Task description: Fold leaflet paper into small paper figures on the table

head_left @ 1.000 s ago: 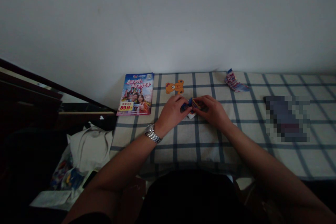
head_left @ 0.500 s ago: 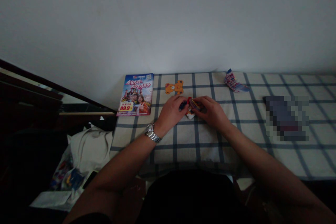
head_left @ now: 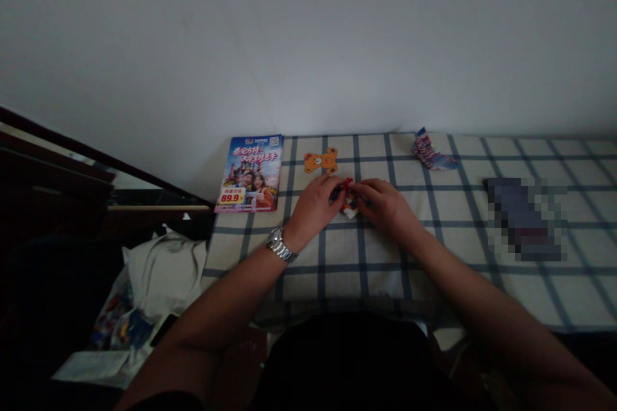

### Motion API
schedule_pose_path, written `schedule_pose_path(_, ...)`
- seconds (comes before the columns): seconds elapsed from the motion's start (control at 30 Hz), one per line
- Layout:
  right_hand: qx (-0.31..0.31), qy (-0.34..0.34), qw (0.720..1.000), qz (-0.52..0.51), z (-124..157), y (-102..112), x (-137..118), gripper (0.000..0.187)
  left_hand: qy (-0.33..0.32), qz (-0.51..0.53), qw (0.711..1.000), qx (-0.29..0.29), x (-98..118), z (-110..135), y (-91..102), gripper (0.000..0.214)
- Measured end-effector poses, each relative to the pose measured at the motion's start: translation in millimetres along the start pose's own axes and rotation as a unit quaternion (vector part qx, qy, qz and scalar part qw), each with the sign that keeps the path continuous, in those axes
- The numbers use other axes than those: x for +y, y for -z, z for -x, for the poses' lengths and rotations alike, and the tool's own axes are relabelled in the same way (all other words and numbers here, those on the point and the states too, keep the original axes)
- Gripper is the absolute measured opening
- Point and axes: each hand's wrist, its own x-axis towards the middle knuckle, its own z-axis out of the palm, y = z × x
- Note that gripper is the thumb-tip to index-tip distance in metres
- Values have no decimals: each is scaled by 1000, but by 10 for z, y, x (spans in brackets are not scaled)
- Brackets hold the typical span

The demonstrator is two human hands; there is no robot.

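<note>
Between my two hands is a small folded piece of colourful printed paper (head_left: 351, 207), with red, white and dark patches showing. My left hand (head_left: 315, 209), with a metal watch (head_left: 280, 245) on its wrist, grips the paper's left side, fingers closed. From the right, my right hand (head_left: 389, 209) pinches the paper near its top edge with thumb and forefinger. Both hands rest low over the checked cloth (head_left: 342, 257), and they hide much of the paper.
A stack of printed flyers (head_left: 250, 173) lies on the left of the cloth, near an orange bear figure (head_left: 321, 160). Farther right are a crumpled, pleated flyer (head_left: 431, 153) and a dark, pixelated object (head_left: 520, 212). A white bag (head_left: 166, 270) sits below, left.
My right fingers have shifted slightly left and closer to the left hand. The paper's raised right flap no longer shows; more of its printed face is visible.
</note>
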Motion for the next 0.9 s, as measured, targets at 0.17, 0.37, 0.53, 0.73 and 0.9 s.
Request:
schedule_pose_path(0.17,-3,3,1000,6,-1,-17,6,36,0,0,1000,-3,11,-4,3,19)
schedule_pose_path(0.37,-11,8,1000,13,-6,-10,11,35,-5,-6,1000,1,0,3,-12,21)
schedule_pose_path(0.53,-6,12,1000,-4,10,-19,43,30,-7,-3,1000,1,18,3,2,19)
schedule_pose_path(0.73,3,13,1000,-8,11,-7,35,26,-8,-11,1000,-7,27,7,14,18)
schedule_pose_path(0.9,9,-7,998,-54,1,65,17,20,-30,-36,999,-20,25,16,8,19)
